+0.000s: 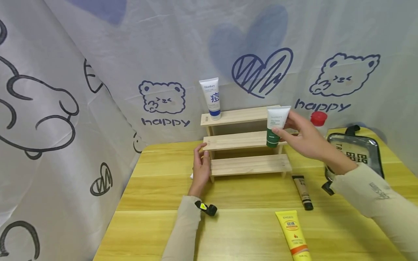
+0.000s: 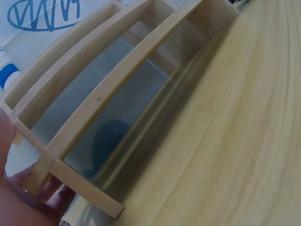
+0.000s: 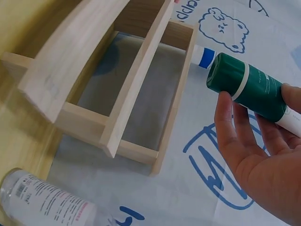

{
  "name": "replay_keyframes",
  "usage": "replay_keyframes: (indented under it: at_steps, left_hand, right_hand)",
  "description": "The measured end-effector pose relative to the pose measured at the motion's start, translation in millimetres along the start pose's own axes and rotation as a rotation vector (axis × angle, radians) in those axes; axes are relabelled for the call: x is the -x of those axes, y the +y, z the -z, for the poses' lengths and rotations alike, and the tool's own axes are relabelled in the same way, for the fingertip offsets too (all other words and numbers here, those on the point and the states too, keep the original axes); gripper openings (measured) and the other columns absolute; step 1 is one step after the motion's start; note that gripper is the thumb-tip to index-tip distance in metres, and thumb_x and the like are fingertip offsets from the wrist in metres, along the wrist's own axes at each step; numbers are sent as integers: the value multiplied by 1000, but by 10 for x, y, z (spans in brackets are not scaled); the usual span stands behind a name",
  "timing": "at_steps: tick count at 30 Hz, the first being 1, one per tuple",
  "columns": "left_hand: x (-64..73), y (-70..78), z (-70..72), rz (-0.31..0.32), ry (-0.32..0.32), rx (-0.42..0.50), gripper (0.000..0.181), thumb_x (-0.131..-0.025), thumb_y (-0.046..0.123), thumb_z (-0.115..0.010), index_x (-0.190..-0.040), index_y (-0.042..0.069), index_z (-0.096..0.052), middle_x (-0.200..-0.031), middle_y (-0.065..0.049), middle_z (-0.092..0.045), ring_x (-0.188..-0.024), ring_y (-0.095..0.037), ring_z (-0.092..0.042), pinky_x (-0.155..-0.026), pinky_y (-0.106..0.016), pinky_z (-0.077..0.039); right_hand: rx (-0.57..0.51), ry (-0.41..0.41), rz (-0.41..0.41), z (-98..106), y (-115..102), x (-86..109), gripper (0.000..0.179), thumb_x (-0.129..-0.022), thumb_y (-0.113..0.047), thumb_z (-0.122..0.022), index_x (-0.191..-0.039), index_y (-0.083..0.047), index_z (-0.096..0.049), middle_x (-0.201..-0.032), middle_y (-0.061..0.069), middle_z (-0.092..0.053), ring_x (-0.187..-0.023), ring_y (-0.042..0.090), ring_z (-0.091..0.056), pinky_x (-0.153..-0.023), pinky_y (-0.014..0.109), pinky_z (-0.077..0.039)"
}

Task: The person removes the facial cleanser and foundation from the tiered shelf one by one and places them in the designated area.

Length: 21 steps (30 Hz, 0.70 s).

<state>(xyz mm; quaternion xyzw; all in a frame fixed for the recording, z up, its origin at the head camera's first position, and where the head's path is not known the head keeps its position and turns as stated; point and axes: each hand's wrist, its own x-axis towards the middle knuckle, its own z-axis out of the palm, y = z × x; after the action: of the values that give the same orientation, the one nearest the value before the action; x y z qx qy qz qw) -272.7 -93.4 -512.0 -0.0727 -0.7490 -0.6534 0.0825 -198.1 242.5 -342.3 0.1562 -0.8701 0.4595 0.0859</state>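
From where I stand, the right hand (image 1: pixel 305 136) is right of centre in the frame, its fingers pinching a green-and-white tube (image 1: pixel 275 116) with the green end downward. The tube is in front of the right part of a three-tier wooden shelf (image 1: pixel 249 165), and from the right wrist it shows clear of the boards.

The left hand (image 1: pixel 200 170), left of the frame's middle, grips the shelf's left end, its fingers curled about the wood.

A white-and-blue tube (image 1: pixel 209 96) stands at the left end of the top tier. A bottle with a red cap (image 1: pixel 318 119) shows behind the right hand, and a clear bag with black trim (image 1: pixel 356 150) sits at the right of the frame. On the bench (image 1: pixel 241 232), a small beige tube (image 1: pixel 302 190) lies right of centre, and a yellow tube (image 1: pixel 292 232) lies at the lower right.
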Motion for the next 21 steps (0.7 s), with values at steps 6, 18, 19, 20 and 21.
replay_keyframes:
  at_steps: [6, 18, 19, 20, 21]
  left_hand:
    - [-6, -5, 4, 7, -2, 4, 36, -120, 28, -43, -155, 30, -48, -140, -24, -59, -120, -36, -59, -96, -38, -45]
    - [3, 7, 2, 10, 2, -40, 36, -120, 30, -42, -156, 31, -47, -142, -20, -59, -118, -32, -60, -97, -37, -45]
    - [2, 9, 1, 9, 0, -42, 37, -120, 30, -42, -157, 31, -47, -141, -20, -59, -116, -31, -59, -96, -37, -45]
    - [5, 9, -2, 8, -1, -40, 37, -120, 30, -42, -157, 31, -47, -141, -20, -59, -114, -29, -59, -96, -36, -46]
    - [7, 4, -7, 6, -1, -37, 37, -120, 29, -42, -157, 30, -47, -140, -20, -59, -112, -28, -59, -95, -36, -46]
  right_hand:
    - [-2, -5, -54, 33, 4, 227, 62, -111, -21, -66, -167, -13, -40, -153, 23, -61, -143, 54, -56, -105, 71, -54]
    - [94, 9, -37, 23, 134, 668, 53, -110, -20, -69, -158, -8, -50, -141, 20, -70, -126, 44, -69, -101, 59, -60]
    - [98, 5, -42, 23, 155, 707, 53, -110, -20, -69, -158, -8, -51, -140, 20, -70, -125, 44, -69, -99, 51, -63]
    - [96, -3, -57, 24, 170, 750, 53, -110, -21, -69, -157, -8, -51, -140, 20, -70, -126, 45, -69, -96, 44, -64]
    - [95, -7, -70, 20, 189, 795, 53, -109, -21, -70, -157, -7, -51, -139, 20, -71, -125, 44, -69, -92, 36, -64]
